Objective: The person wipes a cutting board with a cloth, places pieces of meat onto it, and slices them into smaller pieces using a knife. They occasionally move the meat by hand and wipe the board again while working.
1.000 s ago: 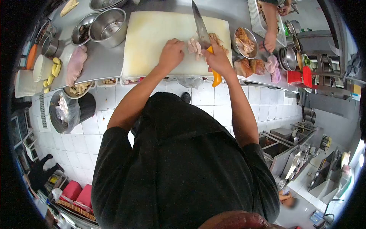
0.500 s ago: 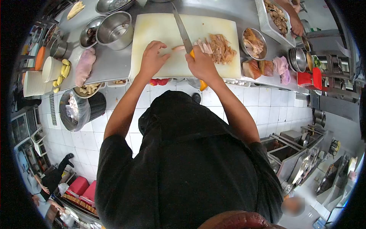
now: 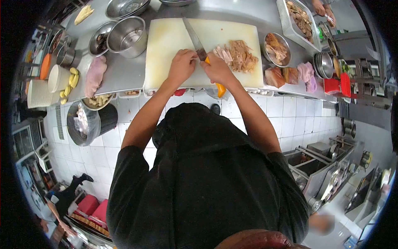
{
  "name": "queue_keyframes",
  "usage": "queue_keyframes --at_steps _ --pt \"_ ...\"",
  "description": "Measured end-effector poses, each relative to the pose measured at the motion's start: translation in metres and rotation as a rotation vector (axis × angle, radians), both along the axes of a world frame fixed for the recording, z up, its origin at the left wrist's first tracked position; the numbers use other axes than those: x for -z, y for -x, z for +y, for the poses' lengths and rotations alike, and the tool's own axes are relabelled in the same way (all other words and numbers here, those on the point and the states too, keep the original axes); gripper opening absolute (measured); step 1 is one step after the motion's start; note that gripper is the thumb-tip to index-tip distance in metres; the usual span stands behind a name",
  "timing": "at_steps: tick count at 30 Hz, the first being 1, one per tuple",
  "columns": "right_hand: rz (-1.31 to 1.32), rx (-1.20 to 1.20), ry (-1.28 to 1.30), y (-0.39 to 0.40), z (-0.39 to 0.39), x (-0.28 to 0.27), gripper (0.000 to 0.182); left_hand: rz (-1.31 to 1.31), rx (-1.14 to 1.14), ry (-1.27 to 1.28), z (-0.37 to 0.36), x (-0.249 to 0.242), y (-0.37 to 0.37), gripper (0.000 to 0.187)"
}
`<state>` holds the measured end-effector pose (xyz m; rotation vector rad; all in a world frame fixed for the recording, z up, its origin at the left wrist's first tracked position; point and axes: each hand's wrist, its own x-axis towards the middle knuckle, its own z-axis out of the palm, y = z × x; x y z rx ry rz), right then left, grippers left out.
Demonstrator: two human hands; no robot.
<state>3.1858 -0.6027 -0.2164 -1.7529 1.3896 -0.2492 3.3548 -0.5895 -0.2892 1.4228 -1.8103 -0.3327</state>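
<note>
My right hand [image 3: 218, 69] is wrapped round the yellow handle of a long knife [image 3: 193, 36], whose blade slants up and left across the white cutting board [image 3: 166, 37]. Just left of the blade, my left hand [image 3: 181, 65] has its fingers curled over a strip of meat, which they mostly hide. To the right of the knife lie pale meat slices [image 3: 222, 54] and a heap of brown shredded meat [image 3: 242, 57].
Beyond the board's right edge are a metal bowl of meat [image 3: 277, 49], meat chunks [image 3: 275, 77] and a white basket [image 3: 286, 23]. A steel pot [image 3: 127, 38] and raw meat [image 3: 95, 76] sit left. Another person's hand [image 3: 318, 7] shows at upper right.
My left hand has moved right toward the blade, and its spread fingers have curled in over the meat strip. My right hand still grips the knife. The other person's hand has shifted upward.
</note>
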Motion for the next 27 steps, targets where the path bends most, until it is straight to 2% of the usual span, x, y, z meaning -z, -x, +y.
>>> queue_keyframes --at_steps 1,4,8,12,13,16,18,21,24,27 --pt "-0.011 0.002 0.003 0.004 0.002 -0.002 0.033 0.021 -0.012 0.009 0.003 -0.001 -0.001 0.022" --pt "0.054 0.049 0.245 0.023 0.007 0.012 0.034 -0.061 -0.127 0.0 0.006 -0.009 -0.01 0.018" --pt "-0.075 0.172 0.273 0.063 0.014 0.012 0.032 -0.113 -0.199 0.077 -0.004 -0.02 -0.023 0.019" --pt "-0.07 0.302 0.186 0.097 0.026 -0.009 0.031 -0.358 -0.341 0.18 -0.032 -0.016 -0.045 0.03" --pt "-0.091 0.353 0.146 0.098 0.031 -0.025 0.03 -0.387 -0.316 0.18 -0.031 -0.03 -0.035 0.032" --pt "-0.109 0.419 0.056 0.104 0.034 -0.035 0.027 -0.18 0.075 0.244 -0.036 -0.024 0.015 0.03" --pt "-0.104 0.417 0.054 0.105 0.033 -0.035 0.028 -0.134 0.293 0.152 -0.037 -0.025 0.053 0.029" --pt "-0.105 0.409 0.075 0.105 0.036 -0.035 0.028 -0.214 0.418 0.053 -0.039 -0.031 0.083 0.026" --pt "-0.061 0.361 0.091 0.113 0.041 -0.032 0.028 -0.225 0.513 0.034 -0.045 -0.016 0.07 0.018" --pt "0.061 0.28 0.198 0.121 0.049 -0.015 0.028 -0.24 0.594 0.034 -0.043 -0.017 0.047 0.026"
